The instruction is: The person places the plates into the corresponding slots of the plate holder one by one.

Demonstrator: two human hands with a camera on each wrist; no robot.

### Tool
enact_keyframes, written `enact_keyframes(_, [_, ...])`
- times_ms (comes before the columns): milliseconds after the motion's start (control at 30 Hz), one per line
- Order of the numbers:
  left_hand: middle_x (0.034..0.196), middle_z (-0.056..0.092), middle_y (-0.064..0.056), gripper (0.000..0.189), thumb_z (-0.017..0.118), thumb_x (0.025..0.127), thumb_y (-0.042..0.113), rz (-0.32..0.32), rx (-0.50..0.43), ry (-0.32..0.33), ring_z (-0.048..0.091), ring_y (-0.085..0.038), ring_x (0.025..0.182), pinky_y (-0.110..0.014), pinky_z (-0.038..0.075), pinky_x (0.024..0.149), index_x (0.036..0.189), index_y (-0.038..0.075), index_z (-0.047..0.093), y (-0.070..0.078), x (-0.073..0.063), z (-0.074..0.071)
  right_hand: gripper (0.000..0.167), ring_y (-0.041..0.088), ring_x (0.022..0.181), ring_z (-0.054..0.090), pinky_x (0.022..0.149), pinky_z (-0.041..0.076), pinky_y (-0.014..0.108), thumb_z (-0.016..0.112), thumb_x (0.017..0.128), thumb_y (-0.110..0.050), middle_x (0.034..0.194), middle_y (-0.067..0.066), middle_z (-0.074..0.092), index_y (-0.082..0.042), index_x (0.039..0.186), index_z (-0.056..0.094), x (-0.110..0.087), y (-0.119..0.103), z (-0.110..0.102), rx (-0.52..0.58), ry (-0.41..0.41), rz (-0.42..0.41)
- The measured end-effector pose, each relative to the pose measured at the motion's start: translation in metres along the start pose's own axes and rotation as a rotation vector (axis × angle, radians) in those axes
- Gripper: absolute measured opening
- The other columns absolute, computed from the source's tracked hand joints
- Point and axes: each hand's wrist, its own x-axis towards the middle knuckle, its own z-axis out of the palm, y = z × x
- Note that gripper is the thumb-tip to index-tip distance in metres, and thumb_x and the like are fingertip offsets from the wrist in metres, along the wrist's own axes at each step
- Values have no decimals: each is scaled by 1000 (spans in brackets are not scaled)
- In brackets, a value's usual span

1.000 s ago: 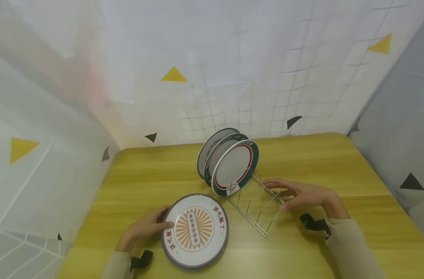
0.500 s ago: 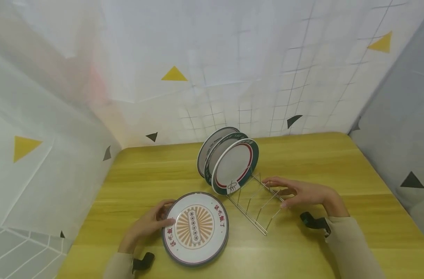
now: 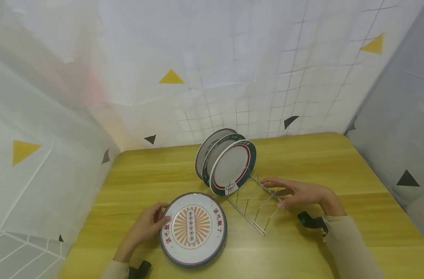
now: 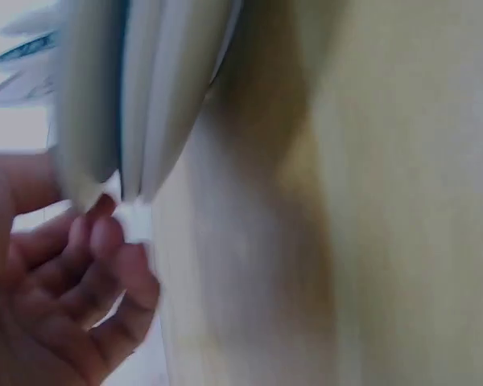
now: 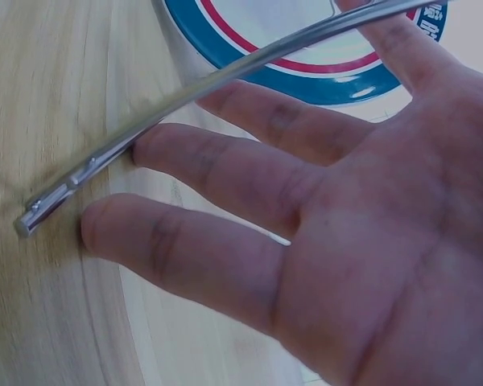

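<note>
1. The person's left hand (image 3: 143, 228) pinches the left rim of a white top plate (image 3: 192, 224), thumb above and fingers beneath.
2. That plate lies face up on other plates (image 4: 149, 121), left of a wire rack (image 5: 262, 58).
3. The right hand (image 3: 304, 195), well apart from the left, is at the rack's right side, fingers spread, gripping nothing.
4. Three plates (image 3: 231, 166) stand tilted in the rack's far end.

three plates (image 3: 228, 166) stand in the rack (image 3: 245, 215), far end; stacked dishes (image 3: 192, 228) lie to its left.
</note>
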Motion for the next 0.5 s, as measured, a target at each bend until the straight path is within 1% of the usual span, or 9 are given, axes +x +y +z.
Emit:
enact_keyframes(67, [77, 51, 7, 33, 72, 88, 10, 37, 31, 67, 47, -5, 67, -21, 45, 59, 119, 7, 63, 3, 0, 1, 75, 47, 143, 24, 106, 32, 64, 61, 94, -5, 160, 15, 23, -17, 156, 20, 0, 0, 0, 2, 2, 2])
enact_keyframes(133, [82, 53, 4, 32, 70, 88, 6, 49, 47, 121, 48, -5, 69, -21, 47, 60, 119, 6, 62, 8, -1, 1, 75, 48, 143, 24, 106, 32, 65, 61, 94, -5, 160, 16, 22, -18, 156, 21, 1, 0, 0, 2, 2, -2])
enact_keyframes(200, [88, 56, 1, 33, 67, 90, 3, 27, 30, 144, 51, -5, 69, -21, 48, 59, 122, 5, 59, 14, -2, 1, 75, 48, 143, 24, 106, 31, 65, 61, 94, -5, 160, 16, 23, -18, 156, 21, 1, 0, 0, 0, 3, -4])
enact_keyframes(233, [88, 58, -1, 33, 64, 92, 3, 0, 18, 145, 52, -5, 67, -21, 48, 57, 124, 4, 56, 17, -2, 1, 75, 48, 143, 24, 106, 31, 65, 61, 94, -5, 160, 17, 23, -18, 156, 21, 1, 0, 0, -2, 2, -8])
enact_keyframes(333, [85, 61, -4, 35, 58, 96, 4, -82, -13, 146, 52, -5, 57, -22, 46, 49, 130, 4, 51, 25, -4, 1, 75, 49, 142, 24, 107, 33, 62, 61, 94, -5, 159, 17, 24, -17, 156, 21, 1, 0, -1, -16, 3, -13])
enact_keyframes(367, [84, 61, -5, 35, 56, 97, 4, -100, -28, 146, 52, -5, 56, -22, 46, 49, 132, 4, 49, 28, -5, 0, 75, 49, 142, 25, 107, 34, 61, 62, 94, -5, 159, 17, 24, -16, 156, 21, 1, 0, -1, -20, 3, -14])
enact_keyframes(433, [83, 63, -6, 36, 54, 99, 5, -117, -33, 157, 54, -4, 56, -21, 48, 50, 134, 4, 47, 33, -6, 0, 75, 50, 141, 25, 106, 36, 60, 62, 94, -6, 159, 16, 25, -14, 156, 21, 1, 0, -1, -24, 4, -12])
enact_keyframes(500, [85, 63, -8, 39, 54, 98, 4, -108, -44, 176, 55, -4, 57, -21, 49, 50, 136, 5, 46, 37, -8, 0, 75, 50, 141, 26, 106, 36, 60, 62, 94, -6, 159, 15, 25, -12, 156, 20, 1, 0, -1, -24, 6, -7])
